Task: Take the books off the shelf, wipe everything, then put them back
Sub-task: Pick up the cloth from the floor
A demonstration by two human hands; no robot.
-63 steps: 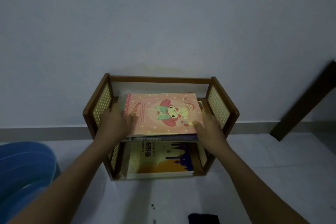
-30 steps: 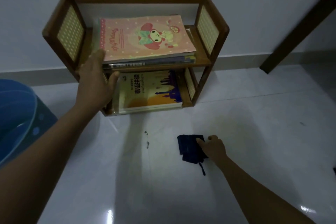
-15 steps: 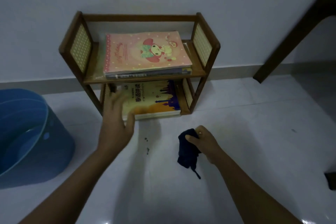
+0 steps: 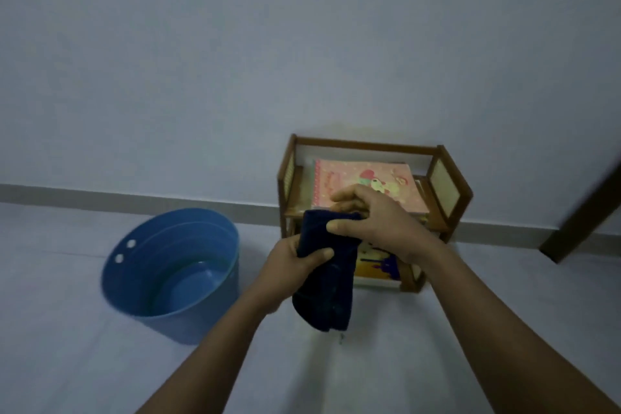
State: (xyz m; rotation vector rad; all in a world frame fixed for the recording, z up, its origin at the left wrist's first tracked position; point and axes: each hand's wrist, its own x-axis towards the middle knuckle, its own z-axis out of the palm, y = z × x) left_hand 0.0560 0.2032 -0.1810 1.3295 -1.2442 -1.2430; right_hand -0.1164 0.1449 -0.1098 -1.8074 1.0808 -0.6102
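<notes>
Head view, dim and slightly blurred; lower-tier book [image 4: 379, 265] mostly hidden behind the right forearm, its title unreadable; dark wooden leg [image 4: 584, 212] cut off at the right edge. Dark blue cloth [image 4: 324, 282], soft and folded, hanging limp, gripped by left hand [image 4: 295, 260] at mid-length and pinched at its top by right hand [image 4: 373, 222]. Behind, small wooden shelf [image 4: 373, 146] with woven-cane side panels; pink cartoon notebook [image 4: 339, 183] flat on the upper tier. Round blue plastic tub [image 4: 174, 279] left, on pale glossy floor [image 4: 67, 329].
</notes>
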